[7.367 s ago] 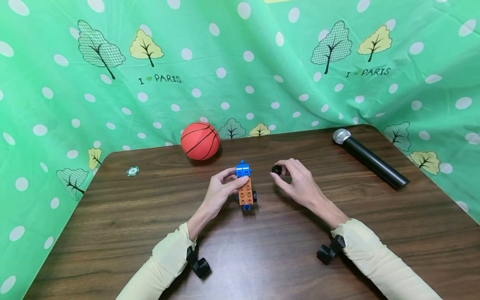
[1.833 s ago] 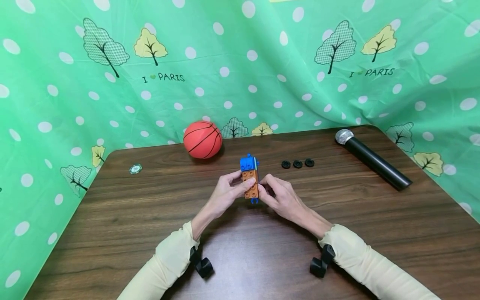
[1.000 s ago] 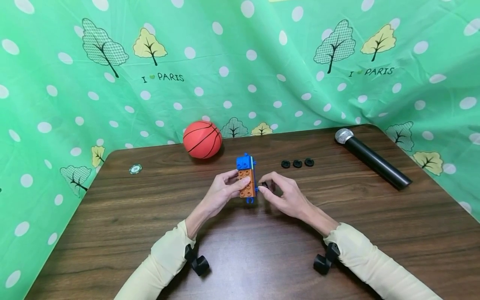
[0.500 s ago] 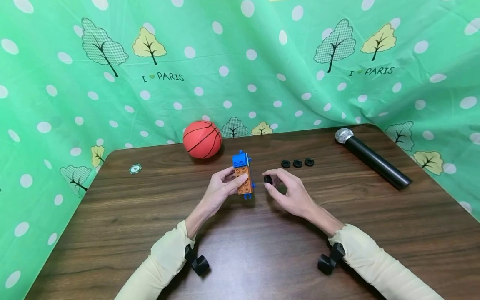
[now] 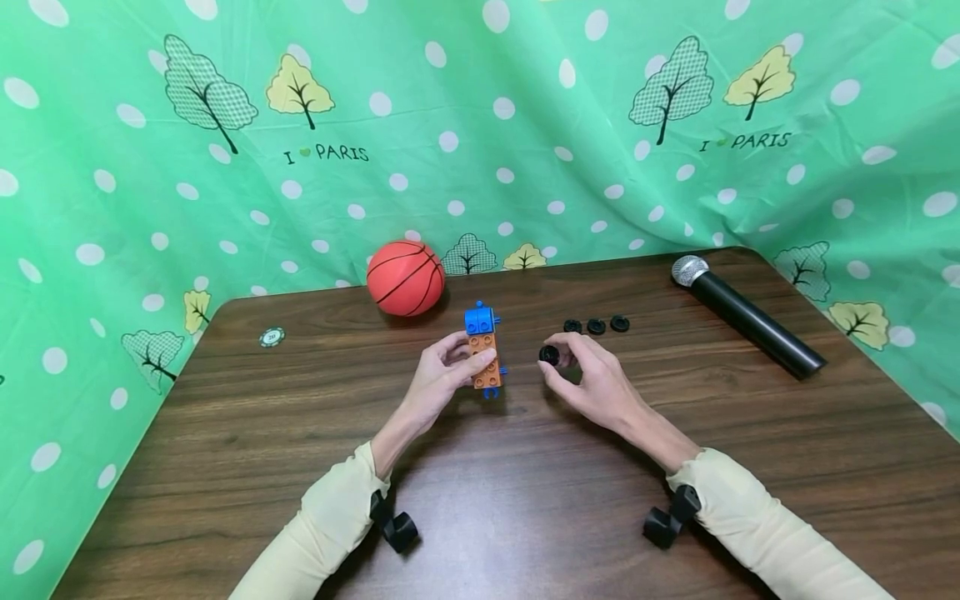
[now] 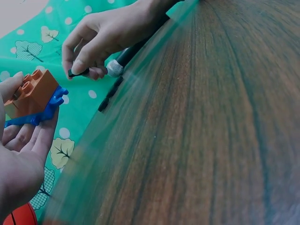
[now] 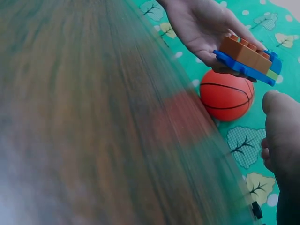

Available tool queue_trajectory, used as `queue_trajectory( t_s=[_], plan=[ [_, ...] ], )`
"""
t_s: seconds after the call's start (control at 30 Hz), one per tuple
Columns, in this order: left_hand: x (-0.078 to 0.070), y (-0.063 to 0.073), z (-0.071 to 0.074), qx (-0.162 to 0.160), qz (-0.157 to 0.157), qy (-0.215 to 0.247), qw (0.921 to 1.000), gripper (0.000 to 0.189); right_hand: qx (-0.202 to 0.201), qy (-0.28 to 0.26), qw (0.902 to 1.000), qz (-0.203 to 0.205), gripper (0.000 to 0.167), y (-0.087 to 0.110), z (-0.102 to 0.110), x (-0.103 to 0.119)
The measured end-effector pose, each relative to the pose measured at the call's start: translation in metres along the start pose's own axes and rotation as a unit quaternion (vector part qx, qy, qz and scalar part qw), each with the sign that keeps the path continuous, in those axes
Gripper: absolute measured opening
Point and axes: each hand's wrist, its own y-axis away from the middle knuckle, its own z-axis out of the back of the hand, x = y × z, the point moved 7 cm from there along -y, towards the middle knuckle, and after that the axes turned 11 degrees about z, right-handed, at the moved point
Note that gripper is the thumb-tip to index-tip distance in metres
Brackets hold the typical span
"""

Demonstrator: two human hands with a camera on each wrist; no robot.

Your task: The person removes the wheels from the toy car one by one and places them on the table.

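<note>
My left hand (image 5: pixel 447 372) grips a toy brick vehicle (image 5: pixel 483 343), thumb across its studded orange bricks. It has a blue brick at the far end, a blue base (image 6: pixel 44 112) and bare blue axle stubs on its right side; its left side is hidden by my fingers. Off the table to its right, my right hand (image 5: pixel 592 379) pinches a small black toy wheel (image 5: pixel 549 355) between thumb and fingers, apart from the vehicle. Behind that hand, three similar black wheels (image 5: pixel 596 326) lie in a row on the table.
A red toy basketball (image 5: pixel 406 278) sits at the table's back edge. A black microphone (image 5: pixel 750 317) lies at the right, and a poker chip (image 5: pixel 272 337) at the left. A green dotted curtain (image 5: pixel 480 125) hangs behind the wooden table (image 5: pixel 480 517).
Three wheels have appeared in a row since the oldest frame. My right hand has pulled a wheel off the vehicle's right side and drawn it rightward; the left hand shifted slightly left.
</note>
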Motion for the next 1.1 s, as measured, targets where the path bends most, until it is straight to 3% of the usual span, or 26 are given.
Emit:
queue_trajectory(
  t_s=[0.23,1.1],
  plan=[
    [-0.002,0.001,0.001,-0.008,-0.002,-0.014,0.9999,0.05,-0.003,0.033,0.9994,0.004,0.029,0.005,0.009,-0.006],
    [0.002,0.001,0.003,-0.013,-0.005,-0.027,0.9996,0.045,-0.003,0.114,0.9905,-0.076,0.03,0.029,0.056,-0.05]
  ],
)
